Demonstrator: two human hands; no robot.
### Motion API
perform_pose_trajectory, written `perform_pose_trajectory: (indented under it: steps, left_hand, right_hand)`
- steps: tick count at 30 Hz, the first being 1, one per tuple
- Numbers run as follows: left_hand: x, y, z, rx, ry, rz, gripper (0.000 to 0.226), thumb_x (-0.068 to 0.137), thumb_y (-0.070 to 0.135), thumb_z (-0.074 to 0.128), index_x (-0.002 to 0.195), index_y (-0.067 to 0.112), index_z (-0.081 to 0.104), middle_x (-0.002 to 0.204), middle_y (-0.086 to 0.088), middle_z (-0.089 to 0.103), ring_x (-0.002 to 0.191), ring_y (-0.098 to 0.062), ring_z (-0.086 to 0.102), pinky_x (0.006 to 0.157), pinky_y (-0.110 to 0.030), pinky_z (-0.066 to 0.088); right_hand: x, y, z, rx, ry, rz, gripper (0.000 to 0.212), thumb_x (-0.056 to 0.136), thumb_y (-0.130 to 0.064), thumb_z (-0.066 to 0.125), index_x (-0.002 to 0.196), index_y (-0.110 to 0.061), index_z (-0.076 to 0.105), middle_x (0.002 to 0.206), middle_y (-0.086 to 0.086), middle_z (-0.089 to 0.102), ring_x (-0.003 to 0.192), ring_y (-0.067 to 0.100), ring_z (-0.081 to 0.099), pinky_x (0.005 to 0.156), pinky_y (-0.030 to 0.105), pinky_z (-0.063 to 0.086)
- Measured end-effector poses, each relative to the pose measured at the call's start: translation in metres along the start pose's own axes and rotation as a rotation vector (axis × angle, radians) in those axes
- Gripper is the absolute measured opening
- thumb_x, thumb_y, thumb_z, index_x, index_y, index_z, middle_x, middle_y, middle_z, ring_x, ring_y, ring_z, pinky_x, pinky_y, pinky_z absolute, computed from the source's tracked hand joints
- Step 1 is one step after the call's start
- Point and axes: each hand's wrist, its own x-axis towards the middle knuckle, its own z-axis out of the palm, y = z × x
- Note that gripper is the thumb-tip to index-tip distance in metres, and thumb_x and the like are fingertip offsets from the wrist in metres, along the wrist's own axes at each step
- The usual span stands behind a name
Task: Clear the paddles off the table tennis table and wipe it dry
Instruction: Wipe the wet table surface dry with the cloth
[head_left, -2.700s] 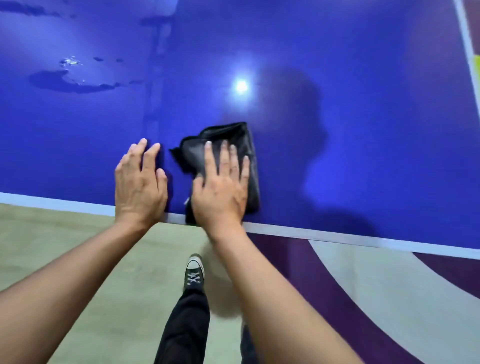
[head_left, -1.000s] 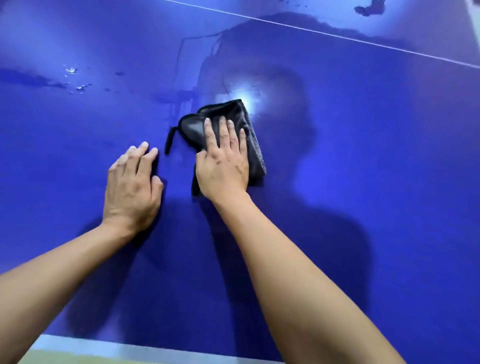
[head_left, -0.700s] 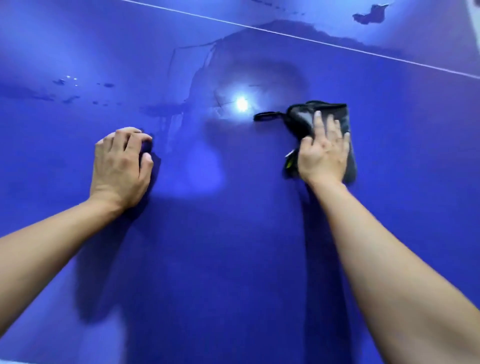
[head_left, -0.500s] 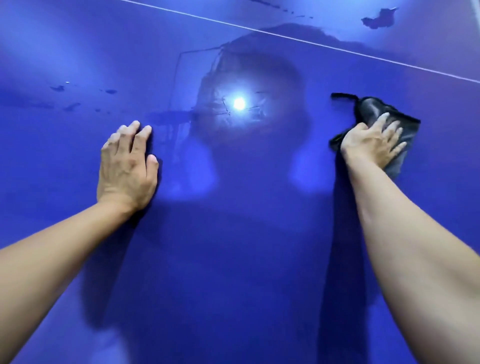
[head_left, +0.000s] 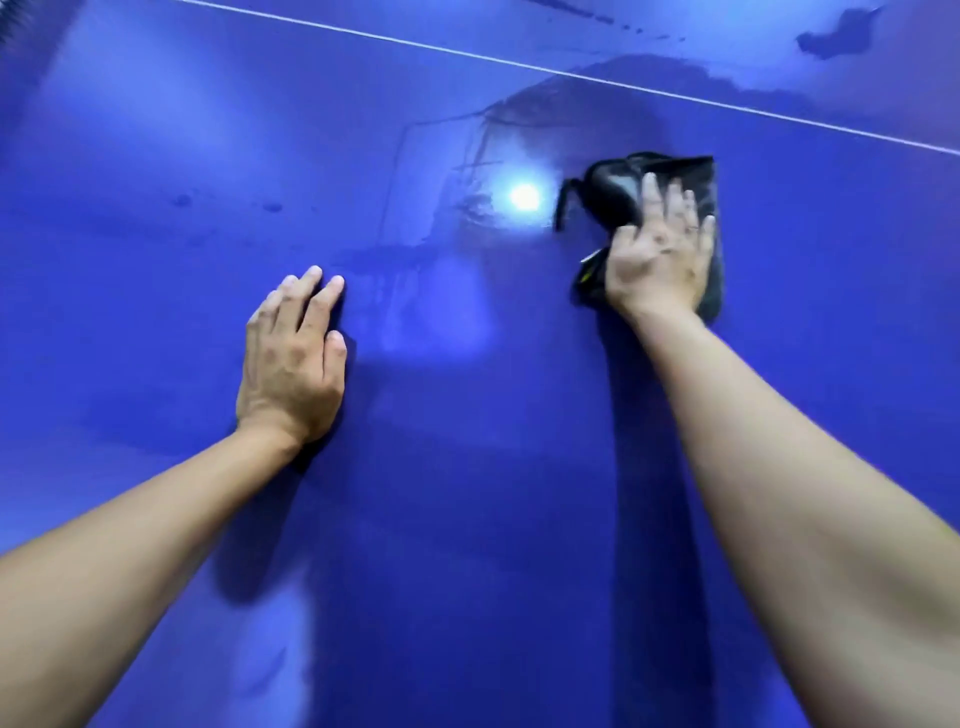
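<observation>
two bare hands lie on the blue surface (head_left: 467, 545) of the table tennis table, well apart from each other. the left hand (head_left: 293, 364) rests palm down on the bare blue, fingers straight and close together, thumb alongside, holding nothing. the right hand (head_left: 662, 260) is farther out and to the right, palm down on a black cloth (head_left: 608, 182). its fingers are straight and slightly spread, pressing the cloth flat to the surface rather than curling round it, and the hand is a little blurred. the cloth is bunched and shows beyond the fingertips and along both sides of the hand, with a thin black strap hanging off its left edge. just left of the cloth a bright spot of light (head_left: 524, 196) glares on the glossy blue. a thin white line (head_left: 571, 74) crosses the surface beyond the cloth. a dark puddle (head_left: 836, 39) sits past that line at the top right, and a few small dark spots (head_left: 182, 200) lie far left of the light.
</observation>
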Motion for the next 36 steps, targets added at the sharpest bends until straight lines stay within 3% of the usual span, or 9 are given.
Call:
perform_pose_trajectory:
  steps: [3, 7, 14, 19, 21, 26, 30, 32, 36]
  left_hand:
    - [0.000, 0.002, 0.002, -0.002, 0.001, 0.000, 0.057, 0.097, 0.027, 0.029, 0.148, 0.011, 0.046, 0.157, -0.012, 0.039, 0.145, -0.035, 0.033, 0.121, -0.047, 0.023]
    - [0.000, 0.000, 0.004, -0.003, 0.007, -0.001, 0.055, 0.097, 0.027, 0.032, 0.148, 0.011, 0.046, 0.157, -0.012, 0.039, 0.145, -0.035, 0.033, 0.120, -0.047, 0.023]
    - [0.001, 0.002, 0.001, -0.011, -0.009, 0.004, 0.055, 0.097, 0.028, 0.033, 0.147, 0.010, 0.046, 0.156, -0.014, 0.040, 0.144, -0.036, 0.034, 0.120, -0.049, 0.023]
    - [0.001, 0.004, 0.002, 0.000, -0.024, 0.013, 0.058, 0.096, 0.031, 0.030, 0.148, 0.010, 0.045, 0.157, -0.015, 0.039, 0.144, -0.038, 0.032, 0.119, -0.050, 0.022]
    - [0.001, 0.006, 0.001, 0.008, -0.033, 0.025, 0.059, 0.096, 0.033, 0.029, 0.148, 0.010, 0.043, 0.157, -0.017, 0.037, 0.144, -0.039, 0.031, 0.119, -0.051, 0.022]
    - [0.011, 0.005, 0.010, -0.035, 0.021, -0.006, 0.057, 0.097, 0.037, 0.032, 0.143, 0.006, 0.048, 0.153, -0.021, 0.036, 0.134, -0.046, 0.038, 0.113, -0.061, 0.030]
    - [0.009, 0.011, 0.027, -0.094, 0.070, -0.052, 0.056, 0.098, 0.036, 0.030, 0.140, 0.003, 0.045, 0.150, -0.022, 0.040, 0.137, -0.047, 0.035, 0.116, -0.066, 0.024]
    - [0.007, 0.013, 0.030, -0.107, 0.091, -0.067, 0.053, 0.098, 0.033, 0.031, 0.140, 0.004, 0.043, 0.151, -0.021, 0.039, 0.140, -0.045, 0.031, 0.119, -0.064, 0.020]
    - [0.003, 0.021, 0.019, -0.073, 0.111, -0.103, 0.053, 0.098, 0.031, 0.030, 0.140, 0.004, 0.048, 0.152, -0.018, 0.042, 0.141, -0.043, 0.032, 0.121, -0.054, 0.015]
  right_hand:
    - [0.026, 0.057, -0.015, 0.011, 0.063, 0.235, 0.070, 0.093, -0.035, 0.027, 0.161, -0.018, 0.025, 0.168, 0.012, 0.021, 0.156, 0.025, 0.016, 0.127, 0.046, 0.003]
    - [0.024, 0.042, -0.012, 0.016, 0.097, 0.305, 0.072, 0.092, -0.034, 0.025, 0.161, -0.016, 0.026, 0.167, 0.014, 0.021, 0.156, 0.026, 0.015, 0.127, 0.049, 0.003]
    - [-0.101, -0.088, 0.022, 0.043, 0.016, -0.245, 0.069, 0.089, -0.036, 0.037, 0.157, -0.023, 0.038, 0.163, 0.010, 0.034, 0.153, 0.023, 0.026, 0.127, 0.045, 0.009]
    - [-0.114, -0.071, 0.014, 0.030, -0.109, -0.415, 0.064, 0.098, -0.031, 0.040, 0.161, -0.028, 0.027, 0.168, 0.002, 0.021, 0.156, 0.015, 0.015, 0.127, 0.038, -0.002]
    - [-0.104, -0.029, 0.004, 0.050, -0.074, -0.280, 0.063, 0.098, -0.030, 0.039, 0.160, -0.029, 0.028, 0.168, 0.001, 0.023, 0.155, 0.015, 0.016, 0.127, 0.037, -0.001]
    - [-0.067, 0.126, -0.033, 0.040, 0.130, 0.346, 0.060, 0.100, -0.028, 0.039, 0.159, -0.023, 0.031, 0.167, 0.008, 0.026, 0.155, 0.021, 0.019, 0.126, 0.042, 0.003]
    - [-0.011, 0.133, -0.043, 0.092, 0.203, 0.760, 0.061, 0.102, -0.031, 0.034, 0.161, -0.019, 0.025, 0.169, 0.007, 0.017, 0.157, 0.020, 0.009, 0.126, 0.047, -0.002]
    - [0.015, 0.101, -0.034, 0.081, 0.188, 0.684, 0.062, 0.101, -0.033, 0.035, 0.161, -0.018, 0.026, 0.169, 0.008, 0.018, 0.157, 0.020, 0.010, 0.126, 0.047, -0.002]
    - [0.054, 0.010, -0.010, 0.058, 0.039, 0.222, 0.062, 0.100, -0.037, 0.039, 0.160, -0.025, 0.028, 0.168, 0.006, 0.021, 0.156, 0.018, 0.014, 0.127, 0.043, -0.002]
